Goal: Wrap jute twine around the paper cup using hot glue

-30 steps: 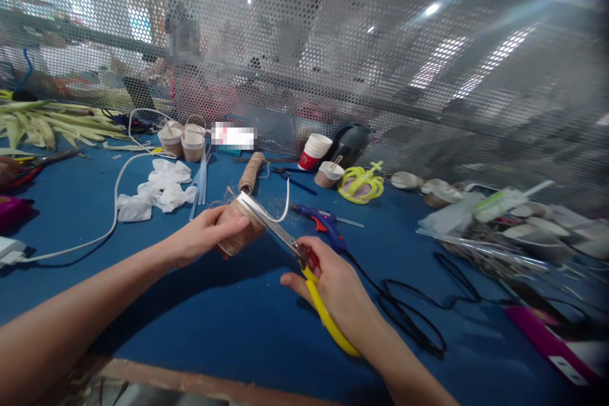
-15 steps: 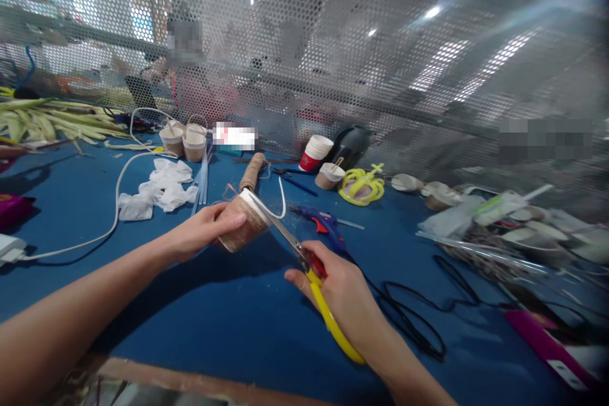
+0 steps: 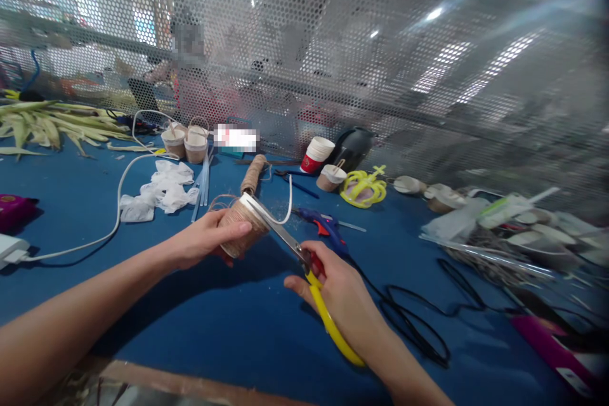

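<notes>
My left hand (image 3: 214,236) is closed around a paper cup wrapped in brown twine (image 3: 243,233), tilted above the table. Yellow-handled scissors (image 3: 328,323) are gripped in my right hand (image 3: 340,295), and their blades reach the cup's white rim. From that rim a thin white strip (image 3: 290,200) curls up, partly cut free. Loose twine ends stick out beside the cup. Just behind it lies a spool of twine (image 3: 254,174), and a blue glue gun (image 3: 328,228) rests to the right of the blades.
White crumpled cloth (image 3: 164,187) and clear glue sticks (image 3: 203,184) lie left. Further back are twine-wrapped cups (image 3: 196,146), stacked paper cups (image 3: 317,155), pliers (image 3: 299,184) and a yellow crown-shaped piece (image 3: 364,189). A black cord (image 3: 419,330) loops at right; perforated metal (image 3: 285,44) stands behind.
The white strip standing off the rim has shifted slightly right and looks longer. The cup has tipped a little in my left hand. Both hands keep their holds.
</notes>
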Available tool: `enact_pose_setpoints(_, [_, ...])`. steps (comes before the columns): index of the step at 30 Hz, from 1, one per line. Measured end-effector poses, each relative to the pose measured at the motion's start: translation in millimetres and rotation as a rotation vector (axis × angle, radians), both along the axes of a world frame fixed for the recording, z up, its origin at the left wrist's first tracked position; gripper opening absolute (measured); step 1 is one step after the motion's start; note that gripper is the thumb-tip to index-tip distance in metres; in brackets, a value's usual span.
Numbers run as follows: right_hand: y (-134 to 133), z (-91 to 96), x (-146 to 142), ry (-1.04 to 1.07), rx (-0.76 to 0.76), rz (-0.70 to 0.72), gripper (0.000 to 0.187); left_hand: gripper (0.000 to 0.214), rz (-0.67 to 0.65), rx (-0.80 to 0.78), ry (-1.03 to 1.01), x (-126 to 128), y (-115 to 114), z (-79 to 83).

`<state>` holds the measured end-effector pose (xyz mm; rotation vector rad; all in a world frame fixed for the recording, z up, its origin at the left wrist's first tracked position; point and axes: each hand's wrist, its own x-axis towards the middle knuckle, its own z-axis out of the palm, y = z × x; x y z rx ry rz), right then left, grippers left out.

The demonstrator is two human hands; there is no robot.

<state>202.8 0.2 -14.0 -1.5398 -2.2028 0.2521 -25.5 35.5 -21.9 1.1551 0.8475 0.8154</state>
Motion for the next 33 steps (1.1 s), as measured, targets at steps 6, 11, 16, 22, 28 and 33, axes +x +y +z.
enact_pose_setpoints(6, [-1.4, 4.9, -2.1, -0.050, 0.037, 0.000, 0.030, 0.046, 0.011, 0.042, 0.044, -1.4, 2.0, -2.2])
enact_pose_setpoints(11, [-1.2, 5.1, -2.1, -0.066, 0.060, 0.001, 0.028, 0.053, 0.047, 0.055, 0.053, -5.7, 4.5, -0.2])
enact_pose_setpoints(16, [-1.0, 5.9, -1.0, -0.056, 0.063, 0.008, 0.029, 0.058, -0.029, -0.089, -0.104, -8.4, 6.2, 2.4])
enact_pose_setpoints(22, [1.3, 3.3, 0.9, -0.048, 0.004, -0.002, 0.038, 0.051, -0.024, -0.034, -0.031, -6.0, 3.7, 0.9])
enact_pose_setpoints(28, [0.9, 0.4, -0.9, 0.009, -0.052, -0.005, 0.036, 0.051, -0.015, 0.056, 0.091, -3.4, 1.3, -0.5])
enact_pose_setpoints(33, [-0.8, 2.7, -3.7, 0.009, -0.023, 0.000, 0.027, 0.052, 0.006, 0.090, 0.114, -3.4, 1.7, 1.9])
